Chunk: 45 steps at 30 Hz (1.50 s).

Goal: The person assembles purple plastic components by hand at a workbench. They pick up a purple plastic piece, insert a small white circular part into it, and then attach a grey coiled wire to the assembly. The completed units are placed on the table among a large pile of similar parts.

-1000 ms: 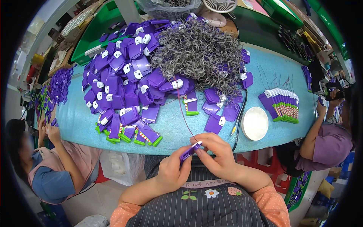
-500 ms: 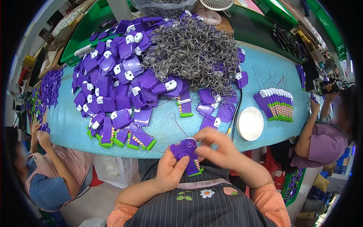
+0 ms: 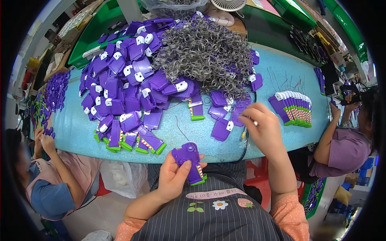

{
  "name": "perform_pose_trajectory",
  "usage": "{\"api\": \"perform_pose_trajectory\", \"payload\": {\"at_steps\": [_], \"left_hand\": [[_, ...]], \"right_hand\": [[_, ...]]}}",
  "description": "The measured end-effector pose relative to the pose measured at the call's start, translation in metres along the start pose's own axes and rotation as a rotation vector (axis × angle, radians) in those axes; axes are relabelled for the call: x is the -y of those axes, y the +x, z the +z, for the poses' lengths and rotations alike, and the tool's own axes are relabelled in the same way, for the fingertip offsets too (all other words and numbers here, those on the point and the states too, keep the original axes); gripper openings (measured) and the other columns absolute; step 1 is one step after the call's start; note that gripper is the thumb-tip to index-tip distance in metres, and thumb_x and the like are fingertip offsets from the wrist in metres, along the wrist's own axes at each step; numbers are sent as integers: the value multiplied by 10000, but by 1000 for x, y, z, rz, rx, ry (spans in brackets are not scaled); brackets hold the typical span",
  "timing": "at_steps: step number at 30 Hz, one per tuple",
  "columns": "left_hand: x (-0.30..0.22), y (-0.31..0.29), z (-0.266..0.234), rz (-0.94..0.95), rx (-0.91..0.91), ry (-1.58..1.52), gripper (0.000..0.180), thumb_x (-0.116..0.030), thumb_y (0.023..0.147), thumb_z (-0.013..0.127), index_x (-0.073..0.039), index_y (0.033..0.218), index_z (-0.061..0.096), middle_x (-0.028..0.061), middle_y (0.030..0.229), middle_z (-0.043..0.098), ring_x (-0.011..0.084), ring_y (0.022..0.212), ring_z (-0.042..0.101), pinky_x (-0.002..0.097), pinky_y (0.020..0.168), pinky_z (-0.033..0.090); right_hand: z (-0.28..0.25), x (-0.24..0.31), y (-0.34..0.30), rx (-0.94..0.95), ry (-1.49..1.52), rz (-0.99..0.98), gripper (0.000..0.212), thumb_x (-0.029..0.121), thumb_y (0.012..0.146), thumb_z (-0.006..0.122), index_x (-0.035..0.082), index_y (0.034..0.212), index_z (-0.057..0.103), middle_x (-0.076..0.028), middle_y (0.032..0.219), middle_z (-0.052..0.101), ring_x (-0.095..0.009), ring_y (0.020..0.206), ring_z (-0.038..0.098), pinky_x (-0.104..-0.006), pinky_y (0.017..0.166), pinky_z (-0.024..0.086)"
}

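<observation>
My left hand [image 3: 173, 177] grips a purple plastic leg-shaped part [image 3: 188, 156] low over my apron, its thumb pressed on the face. The part has a round boss at the top, a red-and-white striped strip and a green foot end. A thin dark wire [image 3: 179, 127] rises from its top. My right hand [image 3: 263, 128] is raised over the table to the right, fingers bent together in a pinch; what they hold, if anything, is too small to make out. Its fingertips are nearest to loose purple shells [image 3: 222, 128]. A small white patch [image 3: 255, 123] shows between the fingers.
A large heap of purple shells with white tips [image 3: 116, 84] fills the left side, beside a pile of grey wire coils [image 3: 205, 56]. A neat row of finished-looking leg parts [image 3: 293, 106] stands right. People sit at both sides. A dark cable [image 3: 246, 140] crosses the front edge.
My right hand has left the purple part and moved up and right, over where the white round dish was visible. My left hand, holding the part, has shifted slightly left.
</observation>
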<state>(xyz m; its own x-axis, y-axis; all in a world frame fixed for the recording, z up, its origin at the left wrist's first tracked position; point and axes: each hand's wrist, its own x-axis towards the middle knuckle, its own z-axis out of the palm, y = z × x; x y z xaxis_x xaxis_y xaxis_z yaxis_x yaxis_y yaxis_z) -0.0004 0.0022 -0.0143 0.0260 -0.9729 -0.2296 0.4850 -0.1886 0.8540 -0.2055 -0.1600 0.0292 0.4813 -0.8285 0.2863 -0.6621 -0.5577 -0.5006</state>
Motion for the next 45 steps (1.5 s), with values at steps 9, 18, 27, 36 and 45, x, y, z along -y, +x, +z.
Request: {"api": "perform_pose_trajectory", "payload": {"at_steps": [9, 18, 27, 36, 45], "left_hand": [[0, -6, -4, -81, 92, -48, 322, -61, 957, 396, -1, 1266, 332, 227, 1193, 538, 289, 1018, 608, 387, 866, 507], [-6, 0, -2, -163, 141, -58, 351, -30, 950, 377, 3, 1293, 308, 227, 1214, 519, 292, 1054, 587, 397, 914, 475], [-17, 14, 30, -112, 280, -52, 381, -34, 952, 396, 7, 1319, 302, 194, 1237, 504, 257, 1082, 569, 367, 912, 479], [-15, 8, 24, -107, 304, 77, 352, -25, 951, 380, 26, 1295, 326, 157, 1238, 493, 223, 1084, 561, 331, 909, 474], [-12, 11, 26, -112, 311, 72, 339, -8, 944, 396, 51, 1275, 351, 142, 1193, 536, 177, 1060, 574, 279, 871, 469]], "right_hand": [[-29, -37, -59, -258, 70, 276, 85, 25, 808, 620, -17, 871, 581, -165, 985, 635, -279, 888, 610, -345, 750, 478], [-36, -24, -63, -296, 22, 231, 42, 23, 775, 628, 4, 783, 592, -167, 1039, 579, -307, 980, 529, -364, 863, 395], [10, 38, -58, 2, 1132, 201, 46, 38, 899, 509, 8, 923, 534, -108, 1087, 523, -142, 955, 484, -280, 861, 377], [33, 37, -74, 218, 1360, 320, 75, 58, 943, 475, 0, 966, 516, -132, 1129, 536, -127, 970, 520, -298, 868, 424], [33, 39, -80, 164, 1249, 262, 47, 29, 926, 492, -2, 960, 502, -126, 1074, 564, -123, 959, 521, -284, 832, 424]]}}
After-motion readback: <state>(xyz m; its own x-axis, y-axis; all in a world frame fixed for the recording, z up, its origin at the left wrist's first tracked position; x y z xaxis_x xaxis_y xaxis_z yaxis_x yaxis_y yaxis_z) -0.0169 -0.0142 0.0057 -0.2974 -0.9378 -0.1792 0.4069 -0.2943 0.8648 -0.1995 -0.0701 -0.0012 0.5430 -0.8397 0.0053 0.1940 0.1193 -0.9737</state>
